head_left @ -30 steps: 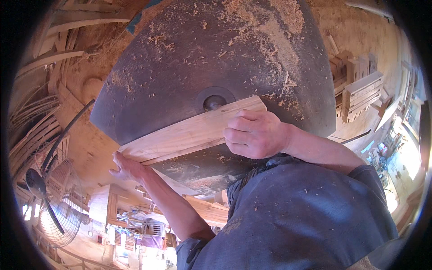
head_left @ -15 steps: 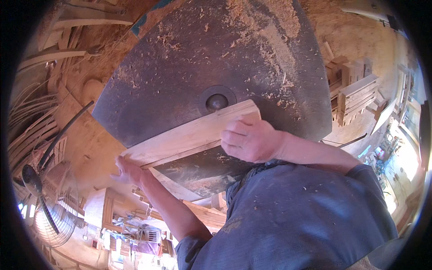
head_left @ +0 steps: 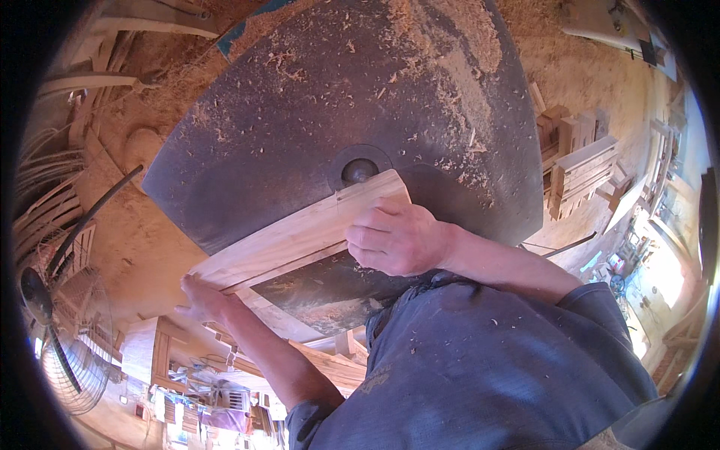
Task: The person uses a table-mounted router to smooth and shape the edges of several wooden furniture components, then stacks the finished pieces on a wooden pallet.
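Wooden board (head_left: 300, 236) flat on our dusty dark surface (head_left: 315, 97), right hand (head_left: 394, 238) curled gripping its end beside the round cutter spindle (head_left: 358, 171), left hand (head_left: 201, 298) clasping the far end.

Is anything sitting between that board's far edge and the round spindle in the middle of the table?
Nothing visible does. The wooden board lies flat on the dark machine table with its far edge right beside the round spindle. Only loose sawdust lies around it. The right hand presses on the board; the left hand grips its near end.
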### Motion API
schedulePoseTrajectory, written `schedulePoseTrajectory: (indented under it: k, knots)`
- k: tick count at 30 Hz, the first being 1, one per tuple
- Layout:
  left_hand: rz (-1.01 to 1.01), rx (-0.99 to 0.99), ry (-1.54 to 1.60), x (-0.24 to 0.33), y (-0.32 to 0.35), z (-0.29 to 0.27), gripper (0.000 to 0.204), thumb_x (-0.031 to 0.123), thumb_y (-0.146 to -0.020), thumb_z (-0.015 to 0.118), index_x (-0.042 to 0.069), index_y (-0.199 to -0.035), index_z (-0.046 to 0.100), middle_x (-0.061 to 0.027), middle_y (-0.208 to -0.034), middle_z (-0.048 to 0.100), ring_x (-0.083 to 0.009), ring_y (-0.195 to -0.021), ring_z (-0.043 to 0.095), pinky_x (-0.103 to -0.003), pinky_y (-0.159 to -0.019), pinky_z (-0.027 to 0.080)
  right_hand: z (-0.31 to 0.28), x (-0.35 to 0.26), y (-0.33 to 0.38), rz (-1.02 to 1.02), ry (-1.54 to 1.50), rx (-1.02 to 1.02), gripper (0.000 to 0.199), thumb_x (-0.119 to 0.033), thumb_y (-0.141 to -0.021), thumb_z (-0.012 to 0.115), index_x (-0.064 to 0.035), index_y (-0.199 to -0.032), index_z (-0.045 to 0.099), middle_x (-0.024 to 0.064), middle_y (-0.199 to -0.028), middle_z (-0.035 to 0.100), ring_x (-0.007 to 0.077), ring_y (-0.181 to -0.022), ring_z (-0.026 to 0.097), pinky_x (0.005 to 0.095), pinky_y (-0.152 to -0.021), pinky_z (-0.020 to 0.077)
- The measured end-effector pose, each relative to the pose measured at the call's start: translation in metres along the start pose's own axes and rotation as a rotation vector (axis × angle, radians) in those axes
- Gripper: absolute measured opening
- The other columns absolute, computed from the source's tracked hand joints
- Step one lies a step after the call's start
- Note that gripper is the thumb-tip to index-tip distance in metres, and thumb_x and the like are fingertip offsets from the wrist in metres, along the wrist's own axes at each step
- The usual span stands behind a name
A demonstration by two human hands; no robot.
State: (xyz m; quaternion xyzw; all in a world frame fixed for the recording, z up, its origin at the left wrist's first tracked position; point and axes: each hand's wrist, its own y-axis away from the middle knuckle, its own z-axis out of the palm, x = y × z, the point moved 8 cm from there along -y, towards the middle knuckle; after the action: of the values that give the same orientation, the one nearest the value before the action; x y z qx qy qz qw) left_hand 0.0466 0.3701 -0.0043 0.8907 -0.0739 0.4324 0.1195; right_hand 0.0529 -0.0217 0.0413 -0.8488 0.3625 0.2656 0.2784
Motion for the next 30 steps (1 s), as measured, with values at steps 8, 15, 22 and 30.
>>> schedulePoseTrajectory:
  k: [8, 15, 22, 30]
  knots:
    - [-0.019, 0.014, -0.044, 0.000, -0.003, -0.003, 0.101, 0.018, -0.094, 0.073, -0.003, -0.167, 0.007, -0.0281, -0.142, 0.058, -0.0346, -0.118, 0.066, -0.044, -0.095, 0.060, 0.000, -0.001, -0.007, -0.067, -0.018, -0.022, 0.023, -0.018, -0.072, 0.072, -0.0078, -0.093, 0.071, 0.0025, -0.104, 0.065, 0.0184, -0.102, 0.064, 0.0328, -0.082, 0.0520]
    - [-0.013, 0.044, 0.071, -0.009, -0.009, -0.016, 0.097, 0.012, -0.092, 0.075, 0.000, -0.166, 0.014, -0.0242, -0.131, 0.061, -0.0324, -0.112, 0.066, -0.046, -0.092, 0.061, 0.013, -0.006, -0.016, -0.100, -0.118, -0.020, 0.016, -0.017, -0.075, 0.069, -0.0079, -0.088, 0.068, 0.0021, -0.100, 0.062, 0.0203, -0.102, 0.061, 0.0342, -0.083, 0.0516]
    - [0.029, 0.053, 0.165, -0.055, -0.080, -0.063, 0.089, 0.008, -0.089, 0.078, 0.000, -0.161, 0.025, -0.0225, -0.129, 0.062, -0.0307, -0.109, 0.066, -0.044, -0.090, 0.062, 0.029, -0.029, -0.023, -0.062, -0.160, -0.007, 0.023, -0.016, -0.079, 0.072, -0.0085, -0.101, 0.068, 0.0048, -0.105, 0.061, 0.0259, -0.106, 0.059, 0.0377, -0.088, 0.0500]
    - [0.004, -0.053, 0.057, -0.063, -0.078, -0.052, 0.111, 0.005, -0.083, 0.085, -0.006, -0.167, 0.013, -0.0214, -0.125, 0.067, -0.0275, -0.107, 0.066, -0.039, -0.084, 0.059, 0.001, 0.012, 0.097, 0.983, -0.619, 0.285, 0.049, 0.000, -0.083, 0.084, 0.0018, -0.128, 0.064, 0.0100, -0.107, 0.067, 0.0224, -0.093, 0.071, 0.0361, -0.081, 0.0583]
